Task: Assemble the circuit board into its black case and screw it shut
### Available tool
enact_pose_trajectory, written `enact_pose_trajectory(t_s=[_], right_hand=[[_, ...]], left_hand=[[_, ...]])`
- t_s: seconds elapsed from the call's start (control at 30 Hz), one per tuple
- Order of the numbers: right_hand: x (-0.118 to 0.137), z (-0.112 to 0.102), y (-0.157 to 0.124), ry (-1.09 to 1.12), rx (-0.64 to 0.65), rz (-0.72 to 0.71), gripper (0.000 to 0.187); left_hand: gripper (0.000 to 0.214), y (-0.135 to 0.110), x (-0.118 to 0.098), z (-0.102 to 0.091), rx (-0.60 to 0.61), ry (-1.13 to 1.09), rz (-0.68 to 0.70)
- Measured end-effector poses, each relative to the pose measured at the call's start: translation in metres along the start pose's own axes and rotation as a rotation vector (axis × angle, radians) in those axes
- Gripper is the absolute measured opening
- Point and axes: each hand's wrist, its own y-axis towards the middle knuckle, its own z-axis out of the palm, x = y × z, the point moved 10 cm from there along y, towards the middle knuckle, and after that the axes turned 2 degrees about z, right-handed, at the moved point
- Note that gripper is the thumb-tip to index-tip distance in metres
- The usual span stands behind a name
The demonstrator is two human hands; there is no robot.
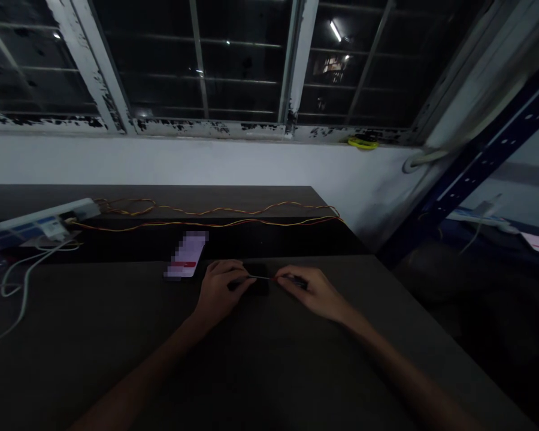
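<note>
In the head view, my right hand point(312, 290) is closed around the dark handle of a slim screwdriver point(264, 277). A red part shows by the fingertips, and the thin metal shaft points left. My left hand point(222, 287) is pinched closed at the shaft's far end. A small dark piece shows between its thumb and fingers, too dim to name. Below the shaft, a black flat object point(259, 287) lies on the table, its outline mostly lost in shadow. Just left of my left hand rests a phone point(187, 254) with its screen lit.
A white power strip point(83, 208) with a plugged-in charger point(54, 229) and a white cable point(26, 293) is at the left. Twisted red and yellow wires point(215, 224) run across the table's back. A blue metal rack point(471, 158) stands at the right, beyond the table's edge.
</note>
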Motion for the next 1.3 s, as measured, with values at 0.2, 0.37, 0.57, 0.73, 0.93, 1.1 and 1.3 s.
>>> enact_pose_trajectory(t_s=[0.2,0.37,0.57,0.73,0.93,1.1,1.3], right_hand=[[0.001,-0.001,0.001,-0.012,0.001,-0.002,0.024],[0.002,-0.003,0.0,-0.013,-0.006,-0.004,0.023],[0.002,-0.002,0.0,-0.001,0.009,-0.025,0.02],[-0.006,-0.003,0.001,0.013,0.021,-0.012,0.02],[-0.031,-0.02,0.006,0.143,0.019,0.052,0.026],[-0.062,-0.023,0.001,0.209,0.049,0.16,0.029],[-0.072,-0.015,-0.008,0.168,0.064,0.147,0.026]], left_hand=[[0.019,0.001,-0.001,0.0,0.002,0.001,0.032],[0.018,-0.001,-0.003,0.003,0.02,0.021,0.072],[0.017,-0.003,-0.004,0.008,0.058,0.0,0.113],[0.023,-0.004,-0.01,0.017,0.139,0.047,0.13],[0.078,-0.008,-0.011,0.024,0.214,0.259,0.108],[0.07,-0.011,-0.001,0.031,0.274,0.326,0.117],[0.065,-0.01,0.007,0.032,0.301,0.309,0.166]])
